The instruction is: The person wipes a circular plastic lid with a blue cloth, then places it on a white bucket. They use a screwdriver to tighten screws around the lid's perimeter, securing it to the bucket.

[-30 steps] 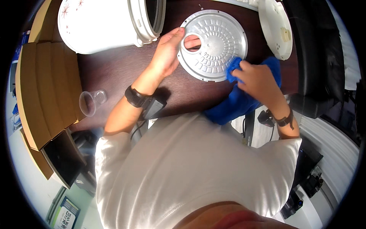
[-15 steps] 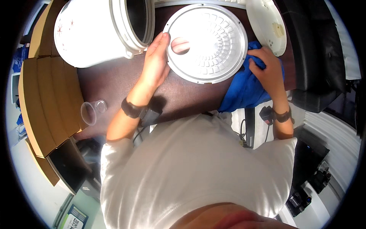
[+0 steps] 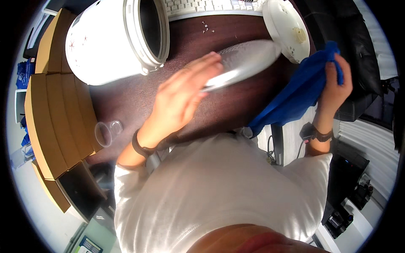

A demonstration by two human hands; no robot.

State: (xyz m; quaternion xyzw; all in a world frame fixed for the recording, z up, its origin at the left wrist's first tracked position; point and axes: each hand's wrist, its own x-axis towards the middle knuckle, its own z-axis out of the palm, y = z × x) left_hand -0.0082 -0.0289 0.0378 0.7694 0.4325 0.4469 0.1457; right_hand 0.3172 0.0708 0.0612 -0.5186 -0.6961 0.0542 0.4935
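Metal plate [image 3: 247, 63] tilted on edge.

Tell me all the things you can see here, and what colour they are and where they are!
Cooker body: one, white, lying on its side at the far left of the table.
Round metal plate: one, silvery, tilted above the table, held by the left hand.
Cloth: one, blue, hanging from the right hand at the table's right edge.
Lid: one, white, far right of the table.
Keyboard: one, white, far edge of the table.
Table: one, dark brown.
Cardboard boxes: several, tan, left of the table.
Plastic cup: one, clear, on its side by the boxes.
Wristbands: two, black, one on each wrist.
Left hand: holding the plate.
Right hand: gripping the cloth.
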